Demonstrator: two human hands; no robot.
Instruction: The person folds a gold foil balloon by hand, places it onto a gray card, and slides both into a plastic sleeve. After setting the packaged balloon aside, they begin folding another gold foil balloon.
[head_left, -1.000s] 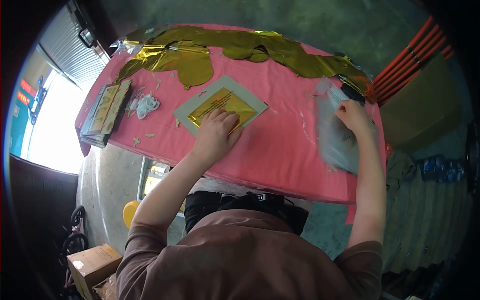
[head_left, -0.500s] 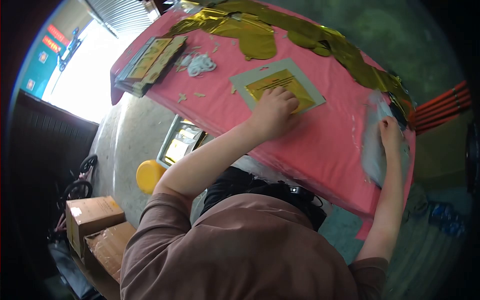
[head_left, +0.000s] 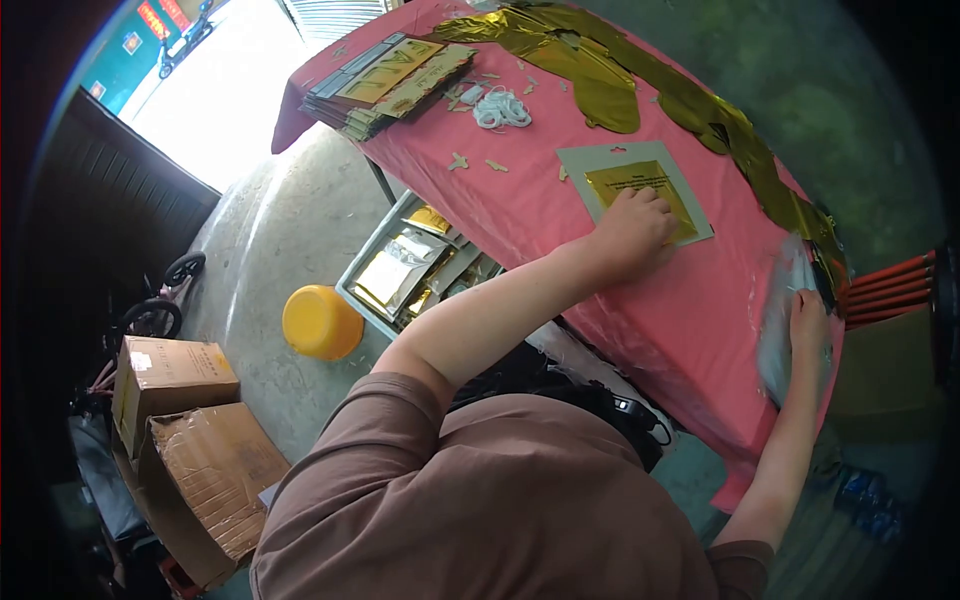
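My left hand (head_left: 635,235) lies over a grey card packet (head_left: 610,158) with a gold panel. Its fingers are curled and pressed together on the gold panel, and the fingertips are partly hidden. At the table's right end, my right hand (head_left: 810,318) is closed at a pile of clear plastic bags (head_left: 778,345), pinching the plastic. A long strip of gold foil (head_left: 735,130) runs along the far edge, down to the bags. White ribbon coils (head_left: 500,108) and small pale cut pieces (head_left: 458,161) lie on the pink tablecloth (head_left: 520,215).
Stacked card packets (head_left: 395,80) are at the table's left end. Below stand a grey crate (head_left: 352,292) of foil packets, a yellow stool (head_left: 322,322) and cardboard boxes (head_left: 215,470). Orange-red poles (head_left: 890,290) are beyond the right end.
The view has turned, so the table and both hands appear further right and more of the crate shows. Both hands remain at the same items.
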